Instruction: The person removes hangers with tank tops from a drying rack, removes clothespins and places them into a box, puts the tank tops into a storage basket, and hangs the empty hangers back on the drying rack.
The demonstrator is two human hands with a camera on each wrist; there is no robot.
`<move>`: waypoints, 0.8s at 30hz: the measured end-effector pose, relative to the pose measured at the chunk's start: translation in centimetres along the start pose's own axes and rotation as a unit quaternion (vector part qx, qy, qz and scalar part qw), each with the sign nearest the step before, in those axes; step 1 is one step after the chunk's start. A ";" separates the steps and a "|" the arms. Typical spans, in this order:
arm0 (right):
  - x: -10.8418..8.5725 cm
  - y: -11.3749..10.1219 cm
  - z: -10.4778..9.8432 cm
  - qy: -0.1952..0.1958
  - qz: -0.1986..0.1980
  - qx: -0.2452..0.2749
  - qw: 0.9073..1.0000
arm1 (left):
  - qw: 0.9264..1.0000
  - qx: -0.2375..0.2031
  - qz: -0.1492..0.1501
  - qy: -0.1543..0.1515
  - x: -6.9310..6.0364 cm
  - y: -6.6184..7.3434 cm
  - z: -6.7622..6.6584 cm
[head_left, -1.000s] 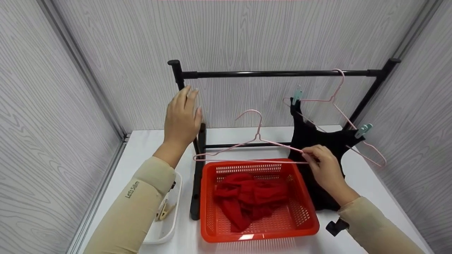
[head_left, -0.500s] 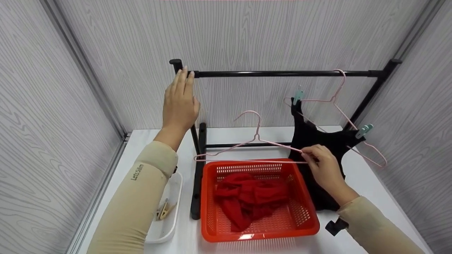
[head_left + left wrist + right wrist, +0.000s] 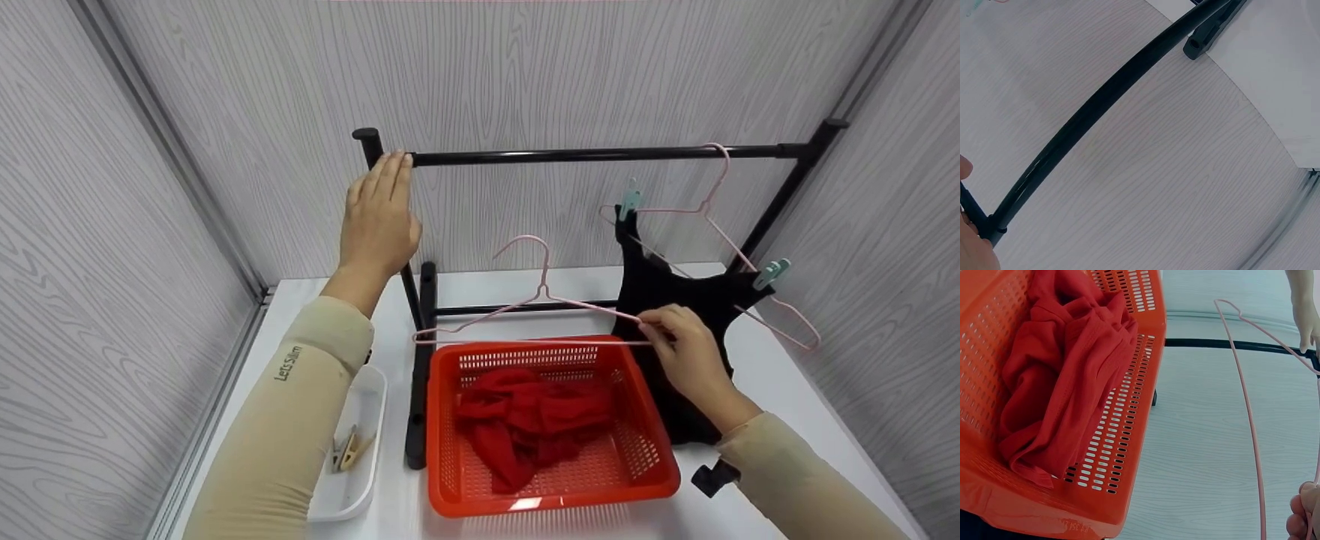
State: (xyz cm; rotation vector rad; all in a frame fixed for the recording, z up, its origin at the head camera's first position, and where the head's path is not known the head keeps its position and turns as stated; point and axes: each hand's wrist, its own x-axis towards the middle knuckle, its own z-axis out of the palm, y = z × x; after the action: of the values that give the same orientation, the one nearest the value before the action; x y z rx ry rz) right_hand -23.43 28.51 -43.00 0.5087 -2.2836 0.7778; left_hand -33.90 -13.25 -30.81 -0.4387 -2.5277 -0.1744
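The right hand (image 3: 686, 352) pinches, between thumb and fingers, the right end of a pink hanger (image 3: 545, 291); the fingers are pressed together on the thin wire. This hanger is held in the air, at twelve o'clock from the red basket (image 3: 592, 499), and in the head view its lower wire passes along the back rim. Its hook is below the top bar and apart from it, with the tip turned toward eight o'clock. The left hand (image 3: 377, 217) is at eleven o'clock from the basket, on the upper corner of the black rack (image 3: 540, 157). Its fingers lie close to one another there; whether they are bent around the bar, I cannot tell.

Inside the basket lies a crumpled red cloth (image 3: 532, 416). At one o'clock from the basket, a black garment (image 3: 660, 292) hangs from a second hanger (image 3: 705, 208), fastened by two green clothespins (image 3: 771, 274); the hook of this hanger is on the rack, near the right end. At nine o'clock stands a white tray (image 3: 379, 424) with pale clothespins (image 3: 347, 452) in it, and the left sleeve (image 3: 262, 435) covers a part of this tray.
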 end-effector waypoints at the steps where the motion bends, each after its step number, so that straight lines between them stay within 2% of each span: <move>1: 0.0 0.0 0.0 0.000 0.001 -0.001 1.000 | 1.000 0.003 -0.001 -0.006 0.0 0.0 -0.1; 6: 0.3 0.0 -0.3 0.002 0.007 -0.007 1.000 | 0.999 0.011 -0.012 -0.037 0.5 0.4 -0.9; 9: 0.6 -0.2 -0.6 0.006 0.014 -0.014 1.000 | 0.999 0.009 -0.019 -0.048 0.6 0.6 -0.9; 18: 2.6 -1.3 -0.9 0.038 0.021 -0.037 0.998 | 0.998 -0.002 -0.034 -0.051 0.7 0.8 -0.8; 24: 4.6 -2.6 -0.2 0.055 0.032 -0.038 0.997 | 0.998 0.000 -0.035 -0.048 0.8 0.9 -0.5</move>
State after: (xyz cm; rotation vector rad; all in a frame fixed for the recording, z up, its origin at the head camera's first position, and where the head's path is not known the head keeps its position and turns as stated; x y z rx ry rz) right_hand -25.19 26.02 -38.66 0.3511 -2.2270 0.7276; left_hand -33.96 -12.28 -29.97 -0.3670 -2.6392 -0.1845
